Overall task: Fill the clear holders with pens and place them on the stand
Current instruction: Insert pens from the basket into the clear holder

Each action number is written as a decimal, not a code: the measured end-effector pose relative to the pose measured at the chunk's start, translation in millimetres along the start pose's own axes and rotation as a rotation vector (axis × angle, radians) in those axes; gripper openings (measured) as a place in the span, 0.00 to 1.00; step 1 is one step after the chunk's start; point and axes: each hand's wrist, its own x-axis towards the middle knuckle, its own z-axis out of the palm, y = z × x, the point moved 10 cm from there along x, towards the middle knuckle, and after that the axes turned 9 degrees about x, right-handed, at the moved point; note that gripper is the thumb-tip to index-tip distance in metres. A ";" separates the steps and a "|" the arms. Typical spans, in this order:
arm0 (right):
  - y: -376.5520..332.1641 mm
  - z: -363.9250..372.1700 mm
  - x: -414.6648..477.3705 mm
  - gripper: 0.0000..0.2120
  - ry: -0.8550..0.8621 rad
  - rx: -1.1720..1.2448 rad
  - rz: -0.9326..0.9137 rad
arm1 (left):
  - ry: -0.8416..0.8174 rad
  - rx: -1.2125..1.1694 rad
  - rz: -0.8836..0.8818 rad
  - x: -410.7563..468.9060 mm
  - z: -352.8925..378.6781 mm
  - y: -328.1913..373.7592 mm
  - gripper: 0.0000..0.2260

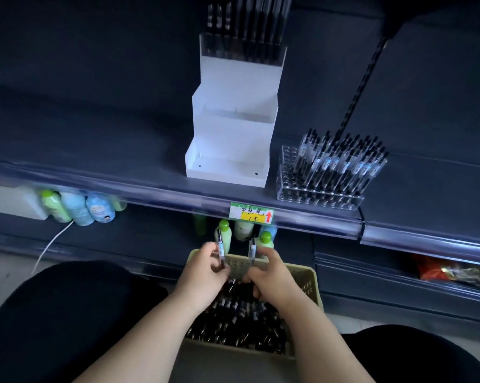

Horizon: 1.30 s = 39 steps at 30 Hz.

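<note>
On the shelf (122, 150), mid-width: stand (230, 150), tiers stepping up toward the back. In its top tier: clear holder (241, 48) packed with standing pens. Just right of the stand, at the shelf's front edge: second clear holder (316, 194), pens (341, 161) filling its right and rear rows, leaning right. On the shelf's front rail, below the stand: price tag (251, 212). Under the shelf, left: lying bottles (78, 207), with a cable (51, 244) trailing down to the floor. Lower shelf, far right: packets (454, 272). Nearest, between the knees: basket (302, 275) holding heaped loose pens (241, 313). Behind the basket, under the tag: standing bottles (225, 233). Over the basket's rear rim, side by side and apart: left hand (203, 272) round an upright pen (220, 247), right hand (269, 272) round another pen (252, 251).
</note>
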 end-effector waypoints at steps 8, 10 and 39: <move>-81.9 -62.2 -20.3 0.04 0.164 0.131 -0.242 | 0.036 -0.132 0.252 0.2 -19.7 98.4 0.05; -108.0 -76.2 -26.3 0.01 0.167 0.152 -0.319 | 0.022 -0.176 0.320 3.6 -27.4 122.9 0.06; -253.1 -183.7 -8.3 0.15 0.657 -0.263 -0.801 | 0.166 -0.550 0.414 99.0 -67.3 179.2 0.07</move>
